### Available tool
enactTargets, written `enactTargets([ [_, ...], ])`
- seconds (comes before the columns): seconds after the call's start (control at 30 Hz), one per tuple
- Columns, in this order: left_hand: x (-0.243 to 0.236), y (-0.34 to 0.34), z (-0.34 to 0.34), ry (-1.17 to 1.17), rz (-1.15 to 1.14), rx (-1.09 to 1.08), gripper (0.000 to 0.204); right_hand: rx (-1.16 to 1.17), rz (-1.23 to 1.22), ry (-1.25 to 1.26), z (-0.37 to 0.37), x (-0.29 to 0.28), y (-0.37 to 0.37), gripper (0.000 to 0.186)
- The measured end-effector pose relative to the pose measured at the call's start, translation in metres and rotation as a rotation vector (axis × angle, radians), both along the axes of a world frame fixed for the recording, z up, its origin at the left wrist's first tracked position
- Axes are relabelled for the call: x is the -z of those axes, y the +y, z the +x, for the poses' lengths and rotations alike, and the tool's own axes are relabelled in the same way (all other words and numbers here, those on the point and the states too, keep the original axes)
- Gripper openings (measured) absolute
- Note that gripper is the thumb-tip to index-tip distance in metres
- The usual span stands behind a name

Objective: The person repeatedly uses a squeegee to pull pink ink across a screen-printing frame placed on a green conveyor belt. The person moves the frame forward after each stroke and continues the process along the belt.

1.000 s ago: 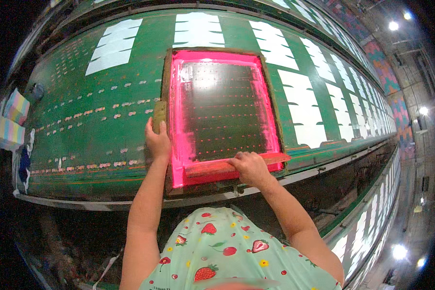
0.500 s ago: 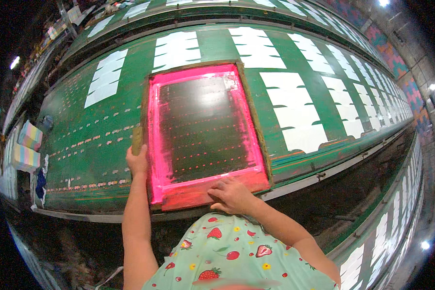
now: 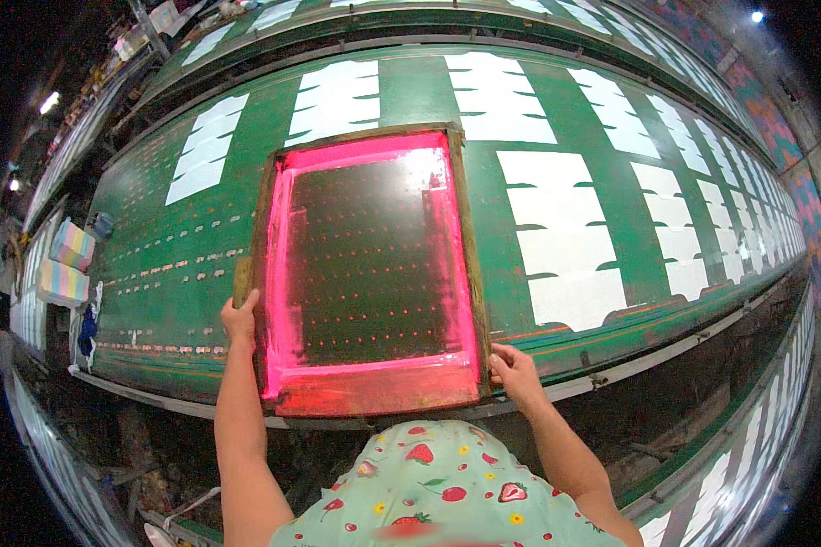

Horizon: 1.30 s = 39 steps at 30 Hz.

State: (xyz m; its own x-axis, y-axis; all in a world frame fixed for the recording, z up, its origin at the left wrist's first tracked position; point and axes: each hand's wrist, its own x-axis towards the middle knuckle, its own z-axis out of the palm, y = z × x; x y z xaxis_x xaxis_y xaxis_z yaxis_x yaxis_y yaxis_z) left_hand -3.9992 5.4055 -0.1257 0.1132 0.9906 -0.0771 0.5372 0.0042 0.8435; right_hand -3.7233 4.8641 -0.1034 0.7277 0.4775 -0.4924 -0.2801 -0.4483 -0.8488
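Note:
A silk-screen printing frame (image 3: 374,264) lies over the green table right in front of me. Its dark mesh carries rows of small pink dots, and bright pink ink borders it inside a wooden rim. My left hand (image 3: 240,321) grips the wooden block (image 3: 242,281) on the frame's left side, thumb up along it. At the near right corner, my right hand (image 3: 514,374) has its bent fingers against the frame's outer edge. Some of its fingertips are hidden there. White cut sheets (image 3: 570,242) lie in columns to the right of the frame and beyond it.
Rows of small printed marks run across the green table (image 3: 155,301) at left. Striped pastel stacks (image 3: 64,276) and a dark blue cloth (image 3: 88,330) sit at its left end. A metal rail (image 3: 566,390) follows the near edge. Another table with white sheets stands behind me at lower right.
My right hand has moved from the frame's near bar to its right side. The frame has shifted left relative to the white sheets and sits straighter. My left hand keeps its grip.

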Motion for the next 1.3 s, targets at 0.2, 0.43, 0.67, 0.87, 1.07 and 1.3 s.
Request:
enactTargets([
  [0.2, 0.01, 0.008, -0.005, -0.13, -0.135, 0.02, 0.046, 0.116, -0.019, -0.014, -0.015, 0.005, 0.018, 0.039],
  [0.43, 0.007, 0.003, -0.007, -0.171, -0.121, 0.043, 0.04, 0.224, -0.079, 0.008, -0.018, -0.019, 0.032, 0.04],
  [0.67, -0.016, 0.003, -0.002, -0.422, -0.301, 0.108, 0.032, 0.202, 0.037, -0.162, -0.022, -0.041, 0.025, 0.038],
  [0.87, -0.031, -0.025, 0.042, -0.49, -0.3, 0.136, 0.034, 0.177, -0.009, -0.342, 0.025, -0.05, -0.007, 0.041],
  [1.07, -0.033, -0.106, 0.127, -0.536, -0.22, 0.168, 0.036, 0.214, -0.111, -0.467, 0.104, -0.031, -0.08, 0.044],
  [1.3, -0.039, -0.241, 0.235, -0.561, -0.182, 0.157, 0.032, 0.26, -0.199, -0.366, 0.204, -0.001, -0.201, 0.044],
])
